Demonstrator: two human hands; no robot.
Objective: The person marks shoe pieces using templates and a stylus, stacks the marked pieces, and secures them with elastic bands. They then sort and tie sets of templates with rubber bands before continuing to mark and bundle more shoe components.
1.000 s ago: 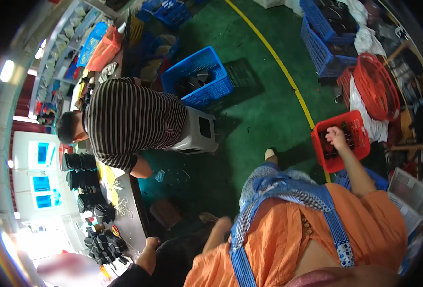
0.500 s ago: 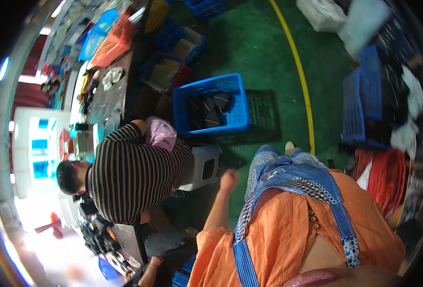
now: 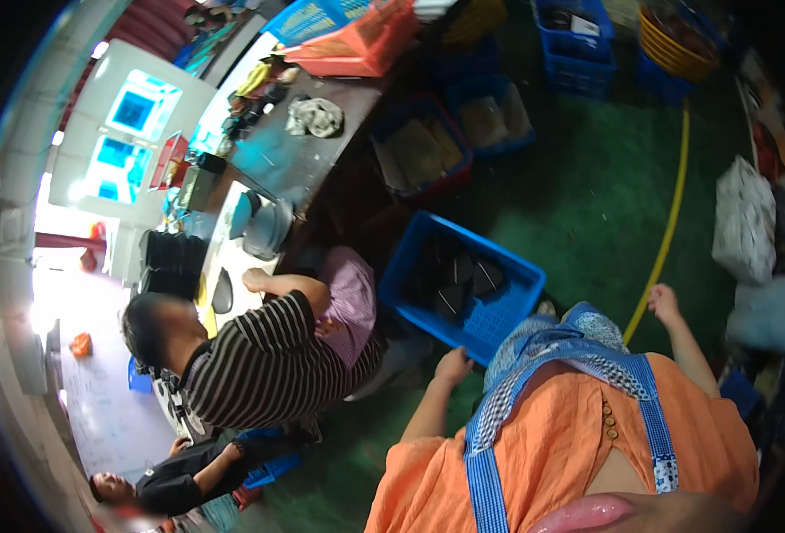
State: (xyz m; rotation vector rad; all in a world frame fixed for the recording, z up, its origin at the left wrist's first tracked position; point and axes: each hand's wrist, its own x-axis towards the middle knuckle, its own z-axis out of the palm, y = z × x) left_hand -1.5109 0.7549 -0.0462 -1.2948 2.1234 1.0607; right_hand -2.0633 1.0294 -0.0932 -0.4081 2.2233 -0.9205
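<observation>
Green floor [image 3: 588, 200] now lies behind a much nearer blue basket [image 3: 497, 330]: half a second ago it was farther off, and now it sits slantwise against the view of the wearer's legs. The left hand [image 3: 452, 365], clear of it then, is at its near rim; I cannot tell whether the grip clasps that edge or only overlaps it. The right hand [image 3: 665, 305], hidden half a second ago, shows beside the yellow line [image 3: 679, 200], fingers loosely curled, nothing visible in its grip. So the basket, with black pieces [image 3: 452, 300] inside, looks within the left hand's easy reach, while the right is well apart from it.

Around: a long desk [image 3: 290, 164] runs along the left, bearing a coral basket [image 3: 361, 49] and a crumpled cloth [image 3: 315, 116]. A striped co-worker [image 3: 255, 373] sits there, one forearm over the desk, crowding the blue basket's left side. Beyond its far end stands a lined bin [image 3: 441, 187]. The wearer's apron [image 3: 570, 355] hides the near right corner.
</observation>
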